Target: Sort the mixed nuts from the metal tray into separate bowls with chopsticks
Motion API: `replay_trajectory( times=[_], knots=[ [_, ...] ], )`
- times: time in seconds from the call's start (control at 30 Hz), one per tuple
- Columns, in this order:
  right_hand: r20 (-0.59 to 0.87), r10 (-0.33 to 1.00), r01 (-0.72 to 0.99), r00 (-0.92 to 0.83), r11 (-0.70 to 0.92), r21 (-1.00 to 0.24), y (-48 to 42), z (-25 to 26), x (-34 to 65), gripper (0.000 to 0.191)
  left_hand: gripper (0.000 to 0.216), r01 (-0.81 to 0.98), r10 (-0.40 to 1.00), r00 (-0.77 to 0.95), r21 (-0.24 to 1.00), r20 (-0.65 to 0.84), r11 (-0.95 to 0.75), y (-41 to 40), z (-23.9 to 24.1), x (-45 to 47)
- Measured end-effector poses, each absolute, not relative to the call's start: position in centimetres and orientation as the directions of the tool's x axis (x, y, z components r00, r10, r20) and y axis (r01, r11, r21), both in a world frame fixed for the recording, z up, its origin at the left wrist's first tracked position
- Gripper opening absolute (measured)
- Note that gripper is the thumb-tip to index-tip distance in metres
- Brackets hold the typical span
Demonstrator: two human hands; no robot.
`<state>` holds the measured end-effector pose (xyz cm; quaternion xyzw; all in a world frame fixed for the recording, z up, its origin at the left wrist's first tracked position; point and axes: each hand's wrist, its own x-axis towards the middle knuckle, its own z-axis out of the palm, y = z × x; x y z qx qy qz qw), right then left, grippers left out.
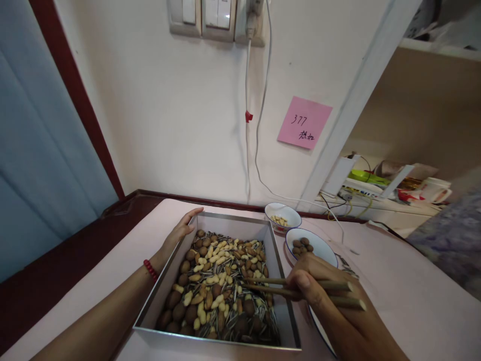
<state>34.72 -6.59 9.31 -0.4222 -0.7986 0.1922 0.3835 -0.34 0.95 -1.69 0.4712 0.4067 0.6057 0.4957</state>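
While a pale pink worktop [394, 301] carries everything, the landmark is the square grey metal tray [210, 341] standing on it. Well to the left of the tray hangs a blue fabric curtain [37, 150]. Inside the tray lies a loose mix of brown round nuts, pale peanuts and striped sunflower seeds [221, 286], covering nearly all of its floor.

Just beside the tray's right wall sits a shallow white plate with a blue rim [323, 248], holding a few brown nuts at its far side; the near part of it is hidden under the right arm. Beyond that plate, off the tray's far right corner, stands a smaller white bowl [291, 214] with some pale peanuts in it.

At the tray's left wall the left hand [180, 233] rests against the rim, fingers stretched toward the far left corner, its grip released rather than clenched. To the right of the tray, the right hand [315, 281] has its grip clenched around a pair of brown wooden chopsticks [270, 286], whose tips reach over the right wall and touch the mix. Whether the tips pinch anything I cannot tell.

On the wall behind the tray sticks a pink paper note [304, 123]. A red bead bracelet [150, 269] circles the left wrist, just outside the tray's left wall.
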Motion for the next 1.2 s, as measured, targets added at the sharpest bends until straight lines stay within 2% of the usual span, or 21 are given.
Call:
replay_trajectory(
  times=[0.13,0.27,0.5,0.77,1.0,1.2],
  knots=[
    [0.377,0.825,0.503,-0.421,0.558,-0.660,-7.0,9.2,34.8,0.042,0.060,-0.224,0.986,-0.063,0.960,0.155,-0.165,0.9,-1.6,-0.2],
    [0.373,0.823,0.505,-0.428,0.560,-0.657,-7.2,9.4,34.9,0.040,0.061,-0.215,0.984,-0.080,0.961,0.158,-0.171,1.0,-1.5,-0.2],
    [0.286,0.861,0.504,-0.421,0.484,-0.716,-6.5,8.6,34.9,0.043,0.060,-0.231,0.985,-0.074,0.958,0.155,-0.168,1.0,-1.6,-0.2],
    [0.262,0.875,0.487,-0.407,0.451,-0.748,-5.8,8.5,35.0,0.051,0.059,-0.238,0.985,-0.074,0.956,0.157,-0.170,0.8,-1.5,-0.1],
    [0.256,0.864,0.446,-0.433,0.453,-0.772,-5.8,8.4,35.4,0.046,0.059,-0.281,0.989,-0.069,0.949,0.127,-0.142,0.6,-1.2,0.3],
    [0.300,0.852,0.463,-0.430,0.493,-0.737,-5.6,8.4,35.2,0.047,0.060,-0.305,0.989,-0.059,0.941,0.133,-0.144,0.6,-1.2,0.3]
  ],
)
